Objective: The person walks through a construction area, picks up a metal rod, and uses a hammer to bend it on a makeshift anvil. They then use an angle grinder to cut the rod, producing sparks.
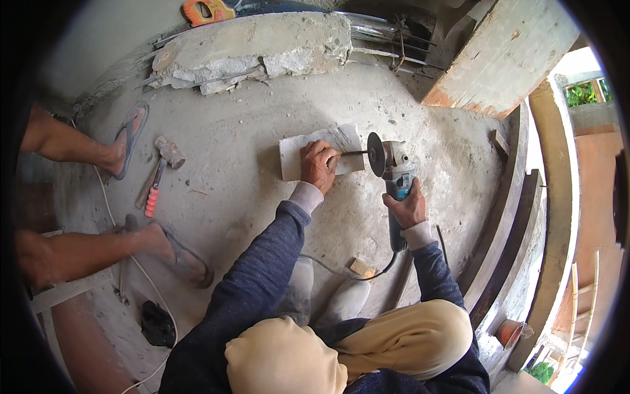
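Observation:
My left hand (319,163) is closed around a thin dark metal rod (353,153), pressing down on a pale grey block (290,159) that lies on the floor. The rod's free end sticks out past the block toward the right. In my right hand (409,206) is an angle grinder (396,172), gripped around its body. The grinder's dark disc (376,155) stands on edge close to the rod's tip; whether they touch I cannot tell. A dark cord (335,270) runs from the grinder's rear end back across the floor to the left.
A broken concrete beam (256,52) lies at the far side, an orange-handled saw (205,12) behind it. Another person's sandalled feet (131,141) are at left, beside a hammer (169,152) and a red-gripped tool (152,197). Planks (502,197) line the right. A wood offcut (361,268) lies near my feet.

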